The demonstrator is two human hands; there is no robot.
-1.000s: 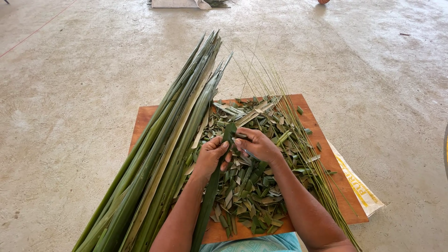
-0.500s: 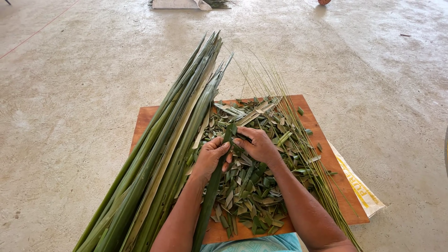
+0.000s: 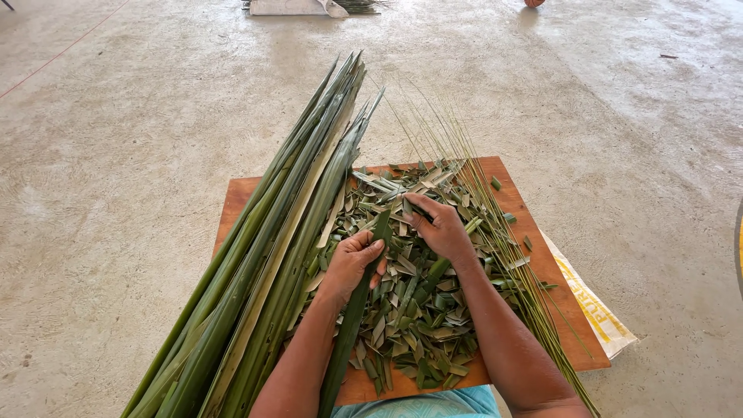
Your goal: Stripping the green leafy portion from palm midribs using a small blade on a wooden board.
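Observation:
My left hand (image 3: pixel 352 259) grips a long green palm leaf strip (image 3: pixel 350 329) that runs from my lap up over a wooden board (image 3: pixel 237 203). My right hand (image 3: pixel 439 225) pinches the strip's upper end, just beyond the left hand, and seems to hold a small dark tool, too small to tell. Both hands hover over a heap of short cut leaf pieces (image 3: pixel 410 310) covering the board's middle.
A thick bundle of long palm leaves (image 3: pixel 271 240) lies along the board's left side, pointing away. Thin leaf ribs (image 3: pixel 503 255) lie in a sheaf on the right. A white and yellow sack (image 3: pixel 596 310) sticks out under the board's right edge. Bare concrete floor (image 3: pixel 116 155) surrounds it.
Both hands stay on the strip; the left hand has slid slightly toward me along it, and the right hand has shifted a little upward.

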